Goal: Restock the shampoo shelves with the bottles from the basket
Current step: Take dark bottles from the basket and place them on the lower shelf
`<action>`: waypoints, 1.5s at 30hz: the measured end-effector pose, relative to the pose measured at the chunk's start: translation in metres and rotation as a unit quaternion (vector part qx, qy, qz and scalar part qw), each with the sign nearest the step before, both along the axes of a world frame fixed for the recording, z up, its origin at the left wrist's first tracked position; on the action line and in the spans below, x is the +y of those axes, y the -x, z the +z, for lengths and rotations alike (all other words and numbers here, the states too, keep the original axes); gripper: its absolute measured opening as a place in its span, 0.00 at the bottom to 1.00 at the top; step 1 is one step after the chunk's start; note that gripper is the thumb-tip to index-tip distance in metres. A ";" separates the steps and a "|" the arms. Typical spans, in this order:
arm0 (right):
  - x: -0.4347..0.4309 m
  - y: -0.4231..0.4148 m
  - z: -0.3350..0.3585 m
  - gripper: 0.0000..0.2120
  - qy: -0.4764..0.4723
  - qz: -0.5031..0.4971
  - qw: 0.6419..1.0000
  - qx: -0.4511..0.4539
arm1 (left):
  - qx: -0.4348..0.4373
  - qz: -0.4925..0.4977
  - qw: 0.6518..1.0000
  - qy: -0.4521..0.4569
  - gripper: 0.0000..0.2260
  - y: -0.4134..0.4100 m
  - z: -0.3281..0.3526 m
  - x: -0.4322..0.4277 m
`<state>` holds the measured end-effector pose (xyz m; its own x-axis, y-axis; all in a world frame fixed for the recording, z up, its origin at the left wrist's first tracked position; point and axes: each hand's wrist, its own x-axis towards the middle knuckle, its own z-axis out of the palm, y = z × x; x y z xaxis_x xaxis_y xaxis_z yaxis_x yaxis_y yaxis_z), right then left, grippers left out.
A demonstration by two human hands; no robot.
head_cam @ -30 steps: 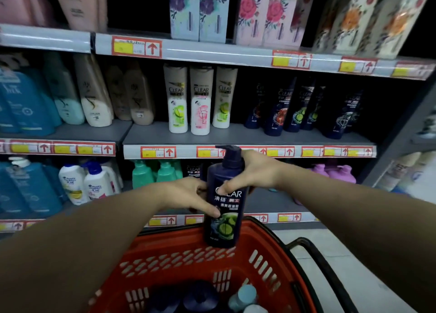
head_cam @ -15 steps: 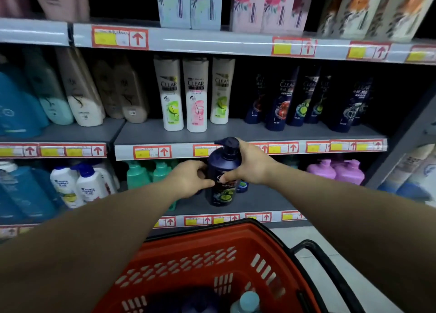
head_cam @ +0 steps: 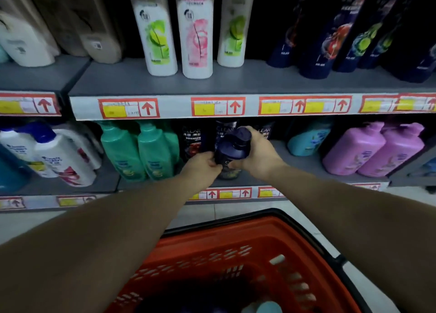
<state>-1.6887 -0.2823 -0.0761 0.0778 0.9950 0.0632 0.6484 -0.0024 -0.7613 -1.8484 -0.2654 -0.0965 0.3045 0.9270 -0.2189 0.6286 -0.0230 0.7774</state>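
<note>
Setting the dark pump bottle (head_cam: 232,148) onto the lower shelf (head_cam: 304,168), we are holding it in both hands. The left hand (head_cam: 203,167) is pinching its left side low down and the right hand (head_cam: 258,157) is wrapping its shoulder, so each grip is closed on the bottle. The bottle is standing near the shelf's front edge, about midway along, before the dark bottles (head_cam: 192,140) at the back edge; whether its base is resting down we cannot tell.

We are judging the step well done if the bottle is going straight back into that dark row, upright, label outward, clear of the green bottles (head_cam: 141,152) on its left, with both grips loosening only once the base is sitting flat.

The bottle is presenting as smooth, glossy hard plastic, rounded at the shoulder, with a pump head; we are judging it slippery. The red basket (head_cam: 236,232), of perforated plastic, is sitting below the shelf.
</note>
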 end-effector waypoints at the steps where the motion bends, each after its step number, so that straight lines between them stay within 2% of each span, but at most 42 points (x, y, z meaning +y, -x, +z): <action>1: 0.007 0.000 -0.003 0.32 0.002 -0.003 1.000 -0.007 | -0.009 0.005 1.000 -0.001 0.06 -0.002 -0.004 0.004; 6: 0.040 0.002 -0.014 0.36 0.035 -0.012 0.998 -0.051 | -0.012 0.039 0.999 0.018 0.10 -0.006 -0.023 0.020; 9: 0.053 0.001 -0.016 0.33 0.065 -0.032 0.996 -0.053 | -0.026 0.026 0.998 0.043 0.16 -0.008 -0.030 0.024; 16: 0.061 -0.002 -0.017 0.29 0.090 -0.049 0.994 -0.032 | -0.048 0.041 0.997 0.036 0.16 -0.015 -0.039 0.027; 21: 0.053 0.000 -0.013 0.30 0.079 -0.092 0.991 -0.055 | -0.058 0.011 0.995 0.084 0.19 -0.007 -0.039 0.022; 28: 0.023 -0.005 0.019 0.24 0.092 -0.159 0.982 -0.039 | 0.002 -0.016 0.997 0.073 0.21 0.022 0.003 0.010; 32: -0.009 0.007 0.047 0.08 0.079 -0.130 0.988 -0.029 | -0.001 -0.002 0.999 0.037 0.17 0.040 0.038 -0.010; 35: -0.040 0.028 0.066 0.03 0.039 -0.096 0.994 -0.028 | -0.006 0.004 1.000 0.020 0.11 0.055 0.063 -0.034; 40: -0.087 0.067 0.082 0.05 -0.020 -0.023 0.998 -0.049 | 0.019 -0.040 0.999 -0.024 0.06 0.085 0.100 -0.081; 45: -0.132 0.103 0.080 0.06 -0.021 0.040 0.999 -0.021 | -0.004 -0.019 0.999 -0.051 0.05 0.122 0.098 -0.140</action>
<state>-1.7920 -0.4148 0.0039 -0.0060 0.9943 0.1065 0.6769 0.0825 -0.7314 -1.9701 -0.4050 0.0012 0.3419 0.9317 -0.1224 0.6202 -0.1258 0.7743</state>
